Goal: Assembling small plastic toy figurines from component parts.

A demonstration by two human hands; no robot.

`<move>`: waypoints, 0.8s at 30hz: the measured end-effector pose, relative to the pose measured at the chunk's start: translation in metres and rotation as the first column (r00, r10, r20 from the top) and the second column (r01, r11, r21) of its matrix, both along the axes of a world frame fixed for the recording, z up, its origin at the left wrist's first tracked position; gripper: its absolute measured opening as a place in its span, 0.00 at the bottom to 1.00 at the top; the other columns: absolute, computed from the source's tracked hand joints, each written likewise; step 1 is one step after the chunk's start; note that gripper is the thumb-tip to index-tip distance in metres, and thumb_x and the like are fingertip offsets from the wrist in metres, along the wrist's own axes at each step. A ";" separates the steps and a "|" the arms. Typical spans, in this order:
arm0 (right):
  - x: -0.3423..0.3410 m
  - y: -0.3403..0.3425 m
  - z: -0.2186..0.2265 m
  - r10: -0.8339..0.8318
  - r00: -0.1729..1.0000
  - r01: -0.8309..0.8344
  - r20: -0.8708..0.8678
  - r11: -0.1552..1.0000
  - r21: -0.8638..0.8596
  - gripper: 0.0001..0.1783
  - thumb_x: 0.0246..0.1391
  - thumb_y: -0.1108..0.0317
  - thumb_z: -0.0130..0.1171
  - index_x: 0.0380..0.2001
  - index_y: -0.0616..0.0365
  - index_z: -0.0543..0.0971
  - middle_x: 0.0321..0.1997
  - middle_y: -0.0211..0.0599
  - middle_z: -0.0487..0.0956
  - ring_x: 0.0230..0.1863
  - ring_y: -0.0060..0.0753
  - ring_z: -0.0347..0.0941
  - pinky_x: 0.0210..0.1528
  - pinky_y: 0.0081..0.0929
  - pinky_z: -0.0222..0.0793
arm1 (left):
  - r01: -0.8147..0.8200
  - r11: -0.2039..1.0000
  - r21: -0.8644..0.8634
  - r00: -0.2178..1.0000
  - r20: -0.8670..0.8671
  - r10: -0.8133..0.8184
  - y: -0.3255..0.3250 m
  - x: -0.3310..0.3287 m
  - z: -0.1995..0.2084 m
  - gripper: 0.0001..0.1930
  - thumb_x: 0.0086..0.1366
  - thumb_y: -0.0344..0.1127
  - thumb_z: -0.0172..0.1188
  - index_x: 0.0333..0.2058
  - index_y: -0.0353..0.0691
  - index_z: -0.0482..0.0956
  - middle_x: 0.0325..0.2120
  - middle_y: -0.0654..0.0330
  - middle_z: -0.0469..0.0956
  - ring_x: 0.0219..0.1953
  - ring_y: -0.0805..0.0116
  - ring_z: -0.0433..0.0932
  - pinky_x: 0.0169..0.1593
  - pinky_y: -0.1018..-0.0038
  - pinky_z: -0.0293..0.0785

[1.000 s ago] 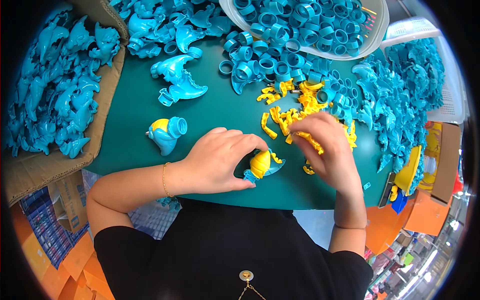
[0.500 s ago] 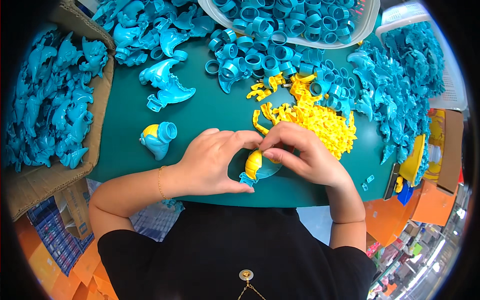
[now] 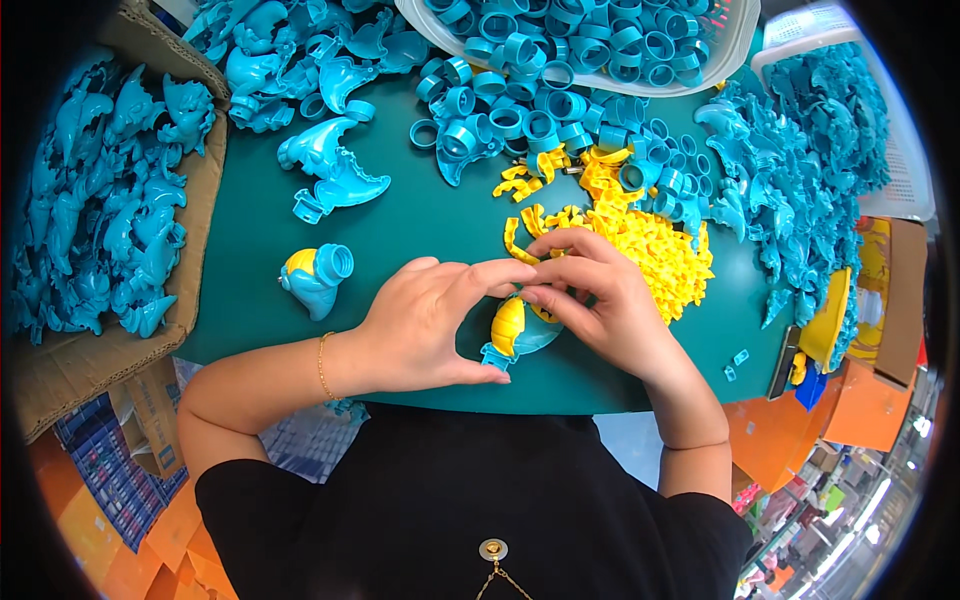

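Note:
Between my two hands, near the table's front edge, is a blue plastic shell half point(image 3: 540, 337) with a curved ribbed yellow plastic piece point(image 3: 508, 325) lying in it. My left hand point(image 3: 420, 318) grips the shell, its thumb at the small blue neck end and its index finger at the far end. My right hand point(image 3: 610, 315) is closed at the far right end, thumb and fingers pinched close to my left index fingertip. These fingers hide that end of the shell. To the left stands a joined blue-and-yellow figure point(image 3: 314, 280) with a round threaded neck.
Loose yellow pieces point(image 3: 640, 250) lie heaped beyond my right hand. Blue rings point(image 3: 540, 125) spill below a white tub point(image 3: 735, 60). Blue shells fill a cardboard box point(image 3: 205, 220) at left and cover the table's right side. Two blue shell halves point(image 3: 335, 170) lie farther back.
My right hand has shifted slightly, its index finger lifting and straightening toward my left index fingertip. My left hand and the shell have barely moved.

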State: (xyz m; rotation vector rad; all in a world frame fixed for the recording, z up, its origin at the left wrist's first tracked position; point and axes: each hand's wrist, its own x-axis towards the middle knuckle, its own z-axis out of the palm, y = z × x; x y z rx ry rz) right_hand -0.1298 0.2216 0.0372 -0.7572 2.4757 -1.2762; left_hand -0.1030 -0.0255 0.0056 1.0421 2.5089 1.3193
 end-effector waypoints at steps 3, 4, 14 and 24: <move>0.006 0.004 0.005 -0.001 1.000 -0.001 -0.024 0.996 -0.087 0.17 0.52 0.71 0.76 0.45 0.58 0.86 0.47 0.36 0.82 0.39 0.29 0.79 0.38 0.25 0.75 | -0.030 1.000 0.010 1.000 0.007 0.030 0.001 0.000 0.002 0.53 0.42 0.51 0.85 0.66 0.48 0.65 0.48 0.67 0.83 0.30 0.72 0.74 0.42 0.69 0.71; 0.007 0.004 0.010 0.038 0.998 -0.042 -0.039 0.994 -0.105 0.20 0.46 0.68 0.80 0.44 0.57 0.86 0.47 0.36 0.82 0.39 0.33 0.79 0.38 0.29 0.75 | -0.051 0.998 0.024 0.999 0.013 0.051 0.002 0.000 0.002 0.53 0.42 0.50 0.85 0.65 0.48 0.65 0.49 0.67 0.82 0.30 0.72 0.74 0.42 0.68 0.72; 0.023 -0.006 0.017 0.075 0.973 -0.073 -0.220 0.997 0.021 0.21 0.42 0.67 0.82 0.40 0.56 0.85 0.36 0.33 0.85 0.33 0.36 0.77 0.35 0.30 0.73 | -0.060 0.998 -0.005 0.997 -0.050 0.060 0.003 0.004 -0.001 0.49 0.45 0.43 0.83 0.65 0.47 0.65 0.54 0.65 0.79 0.47 0.63 0.83 0.44 0.65 0.74; 0.034 -0.011 0.021 -0.048 0.929 0.081 0.368 0.994 -0.075 0.11 0.59 0.75 0.72 0.43 0.63 0.83 0.35 0.32 0.86 0.28 0.15 0.78 0.29 0.14 0.70 | -0.089 0.995 0.043 0.994 -0.060 0.091 0.004 0.006 -0.004 0.50 0.46 0.42 0.82 0.67 0.47 0.65 0.38 0.62 0.79 0.41 0.63 0.81 0.40 0.66 0.69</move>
